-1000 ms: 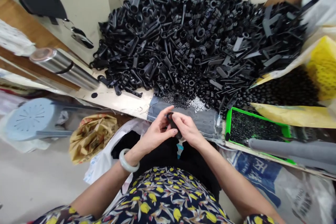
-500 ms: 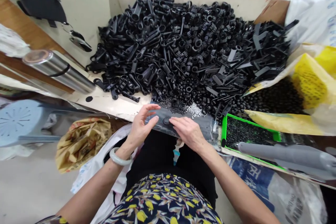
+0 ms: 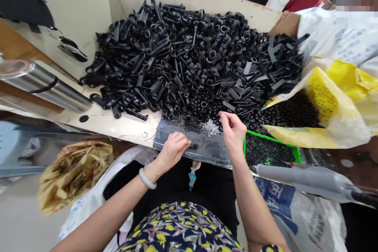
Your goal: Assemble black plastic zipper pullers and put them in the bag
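Note:
Low over the dark grey work mat [image 3: 165, 134], my left hand [image 3: 174, 147] is closed, fingertips pinched on a small black plastic part [image 3: 194, 145] whose rounded end sticks out to the right. My right hand [image 3: 234, 128] is raised at the mat's right side, thumb and forefinger pinched together beside the heap of black parts. Whatever lies between those fingertips is too small to make out. Just left of it is a little pile of silver metal pins [image 3: 211, 127]. Tiny black pieces [image 3: 189, 123] lie scattered along the mat's far edge.
A big heap of black plastic parts [image 3: 174, 55] fills the bench. To the right are a green tray [image 3: 270, 137] of small black pieces, a yellow-white bag [image 3: 339, 126] and a grey power screwdriver [image 3: 301, 177]. At left stands a steel flask [image 3: 44, 84].
My left hand has gone from open to pinching the black part. My right hand has left the mat's middle and moved right and farther away, fingers now pinched. The view has shifted.

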`<state>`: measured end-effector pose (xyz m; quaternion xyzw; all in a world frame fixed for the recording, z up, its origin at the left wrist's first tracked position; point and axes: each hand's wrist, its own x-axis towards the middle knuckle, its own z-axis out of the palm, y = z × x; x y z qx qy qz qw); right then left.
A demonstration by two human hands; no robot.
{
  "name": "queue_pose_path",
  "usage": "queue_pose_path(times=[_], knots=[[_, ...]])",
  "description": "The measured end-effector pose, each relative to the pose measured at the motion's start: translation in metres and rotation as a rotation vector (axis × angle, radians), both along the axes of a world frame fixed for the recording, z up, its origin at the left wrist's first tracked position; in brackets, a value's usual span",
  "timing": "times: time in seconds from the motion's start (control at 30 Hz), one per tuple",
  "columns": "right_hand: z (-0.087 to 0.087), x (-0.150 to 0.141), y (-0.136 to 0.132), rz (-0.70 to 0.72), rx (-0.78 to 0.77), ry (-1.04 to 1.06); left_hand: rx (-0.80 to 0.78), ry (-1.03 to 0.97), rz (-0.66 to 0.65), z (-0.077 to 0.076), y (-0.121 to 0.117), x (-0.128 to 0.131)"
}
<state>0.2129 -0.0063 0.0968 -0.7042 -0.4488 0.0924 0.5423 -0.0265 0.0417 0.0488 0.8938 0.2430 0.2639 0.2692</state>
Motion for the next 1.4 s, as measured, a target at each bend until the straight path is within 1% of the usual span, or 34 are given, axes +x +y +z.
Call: queue_pose_path(times=[0.07,0.2,0.27,0.37,0.47,0.53,0.6,0.73,0.8,0.83,0.9,0.97,1.03,1.13,1.2,1.27,1.33,1.4], knots=[[-0.004,0.008,0.016,-0.042,-0.031,-0.076,-0.034,-0.025,-0.027,-0.002,0.004,-0.001],[-0.013,0.015,0.042,-0.022,-0.215,-0.368,-0.133,-0.071,-0.021,-0.002,0.006,-0.005],[-0.016,0.015,0.049,-0.007,-0.259,-0.460,-0.157,-0.092,-0.001,-0.001,0.005,-0.010],[-0.019,0.013,0.056,0.019,-0.265,-0.508,-0.130,-0.104,0.093,0.001,0.004,-0.020],[-0.015,0.012,0.066,0.034,-0.271,-0.513,-0.092,-0.096,0.178,0.006,0.002,-0.028],[-0.012,0.011,0.073,0.052,-0.276,-0.522,-0.071,-0.093,0.173,0.010,-0.001,-0.027],[-0.009,0.009,0.079,0.093,-0.295,-0.546,-0.055,-0.100,0.142,0.013,-0.005,-0.020],[-0.014,0.005,0.077,0.183,-0.349,-0.587,-0.022,-0.095,0.047,0.015,-0.016,0.002],[-0.019,0.006,0.070,0.174,-0.320,-0.567,-0.016,-0.092,0.030,0.015,-0.015,0.013],[-0.021,0.007,0.067,0.166,-0.299,-0.553,-0.011,-0.094,0.042,0.016,-0.012,0.018],[-0.024,0.010,0.061,0.156,-0.266,-0.527,0.020,-0.087,0.104,0.019,0.000,0.028],[-0.025,0.014,0.058,0.153,-0.239,-0.505,0.083,-0.030,0.145,0.025,0.017,0.041],[-0.024,0.017,0.057,0.141,-0.197,-0.473,0.168,0.084,0.110,0.033,0.036,0.055],[-0.019,0.022,0.056,0.120,-0.119,-0.385,0.295,0.258,-0.016,0.041,0.057,0.074],[-0.012,0.025,0.056,0.095,-0.053,-0.277,0.338,0.318,-0.065,0.042,0.065,0.083],[-0.001,0.029,0.061,0.056,0.056,-0.152,0.357,0.342,-0.083,0.040,0.068,0.087],[0.017,0.035,0.077,0.010,0.212,-0.062,0.370,0.362,-0.094,0.038,0.069,0.089],[0.039,0.045,0.103,-0.046,0.371,-0.037,0.381,0.385,-0.097,0.037,0.069,0.090]])
